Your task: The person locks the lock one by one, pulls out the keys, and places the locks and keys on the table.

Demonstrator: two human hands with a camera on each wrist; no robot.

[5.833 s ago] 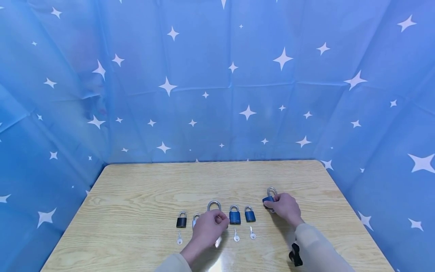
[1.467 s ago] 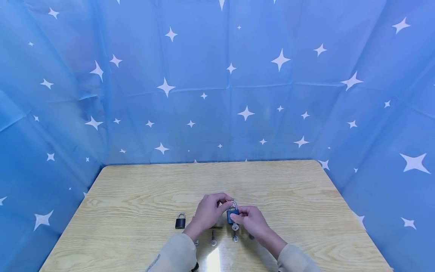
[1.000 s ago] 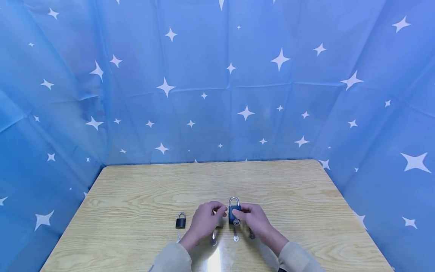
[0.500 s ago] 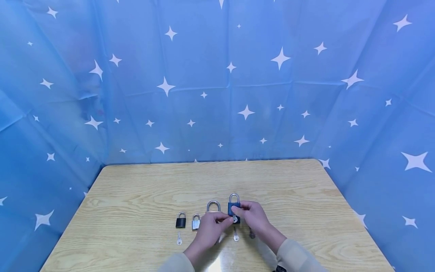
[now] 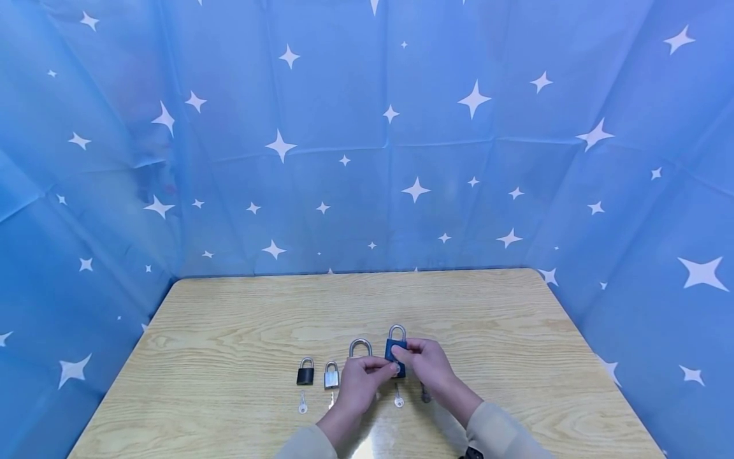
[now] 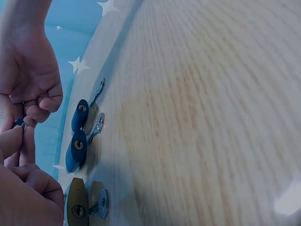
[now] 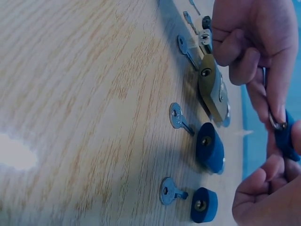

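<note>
A blue padlock is held up above the table in my right hand, thumb on its front face and shackle pointing upward. My left hand pinches a small silver key at the padlock's lower end, its bow mostly covered by the fingertips. The right wrist view shows the key against the keyhole end; how deep it sits I cannot tell. Under the hands stand a larger blue padlock, a smaller blue padlock and a big brass padlock, each with a key in front.
Further left on the wooden table are a black padlock and a silver padlock. A key lies before the black one. Blue star-printed cloth rises behind the table and along its sides.
The right hand has brought the blue padlock from the table's right side to the middle. The left hand has moved from beside its shackle down to the key at its lower end.
</note>
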